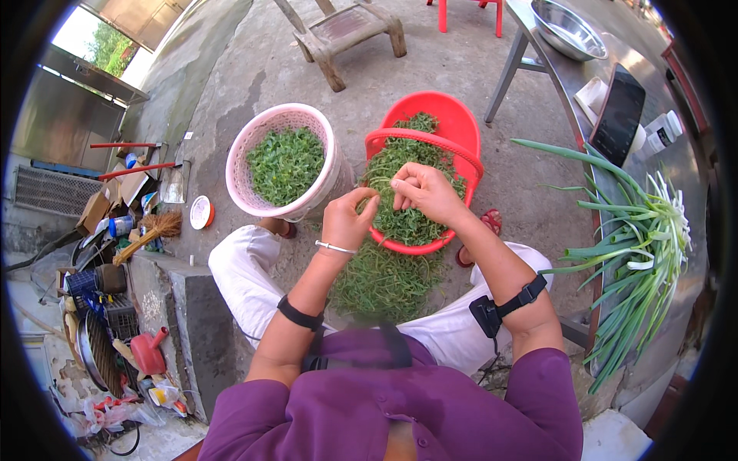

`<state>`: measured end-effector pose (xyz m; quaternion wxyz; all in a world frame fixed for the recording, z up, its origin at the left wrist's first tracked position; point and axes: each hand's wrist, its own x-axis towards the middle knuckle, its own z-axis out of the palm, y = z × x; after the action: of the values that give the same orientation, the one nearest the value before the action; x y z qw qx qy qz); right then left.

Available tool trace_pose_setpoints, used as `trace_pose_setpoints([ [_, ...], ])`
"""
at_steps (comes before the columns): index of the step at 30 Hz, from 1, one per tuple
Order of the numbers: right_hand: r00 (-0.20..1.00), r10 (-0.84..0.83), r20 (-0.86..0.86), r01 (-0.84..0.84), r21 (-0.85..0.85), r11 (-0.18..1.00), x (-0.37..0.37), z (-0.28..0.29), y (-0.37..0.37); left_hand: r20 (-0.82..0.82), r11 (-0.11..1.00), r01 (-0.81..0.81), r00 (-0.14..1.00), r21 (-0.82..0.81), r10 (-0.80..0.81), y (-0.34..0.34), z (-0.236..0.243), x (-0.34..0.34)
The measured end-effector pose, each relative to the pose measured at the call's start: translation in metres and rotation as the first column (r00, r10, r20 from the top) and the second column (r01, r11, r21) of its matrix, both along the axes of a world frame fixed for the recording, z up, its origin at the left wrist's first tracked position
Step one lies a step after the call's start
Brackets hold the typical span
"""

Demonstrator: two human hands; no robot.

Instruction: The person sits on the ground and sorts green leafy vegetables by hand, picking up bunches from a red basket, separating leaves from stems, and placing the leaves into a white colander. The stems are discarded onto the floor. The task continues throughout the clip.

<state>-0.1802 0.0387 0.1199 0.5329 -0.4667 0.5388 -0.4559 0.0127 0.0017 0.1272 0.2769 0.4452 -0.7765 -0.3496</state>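
My left hand (pixel 350 217) and my right hand (pixel 423 190) are closed in pinches on a thin green sprig, over a red plastic basket (pixel 453 115) with a raised handle. Tangled leafy greens (pixel 411 223) fill much of that basket. To its left stands a pink-white perforated bucket (pixel 242 196) holding looser, leafy greens (pixel 280 165). A heap of greens (pixel 384 284) lies on the ground between my knees.
At right, a metal table (pixel 615 323) bears scallions (pixel 653 246), a phone (pixel 619 111), a white bottle (pixel 661 134) and a steel bowl (pixel 565 31). A wooden chair (pixel 354 31) stands ahead. Clutter, a broom (pixel 150 234) and a red watering can (pixel 150 349) are at left.
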Motion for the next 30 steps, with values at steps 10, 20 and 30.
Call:
trace_pose_setpoints([
  [10, 0.998, 0.068, -0.018, -0.07, -0.101, 0.992, 0.0, -0.007, 0.0, -0.1, 0.974, -0.156, 0.985, -0.165, 0.141, -0.004, -0.014, -0.002],
  [20, 0.814, 0.105, 0.571, -0.138, 0.014, 0.99, -0.012, 0.01, -0.001, -0.42, 0.789, -0.104, 0.801, 0.605, 0.427, -0.021, 0.01, 0.021],
  [30, 0.829, 0.194, 0.525, -0.213, -0.024, 0.977, -0.011, 0.017, 0.0, -0.39, 0.761, 0.216, 0.919, 0.612, 0.053, -0.013, 0.02, 0.019],
])
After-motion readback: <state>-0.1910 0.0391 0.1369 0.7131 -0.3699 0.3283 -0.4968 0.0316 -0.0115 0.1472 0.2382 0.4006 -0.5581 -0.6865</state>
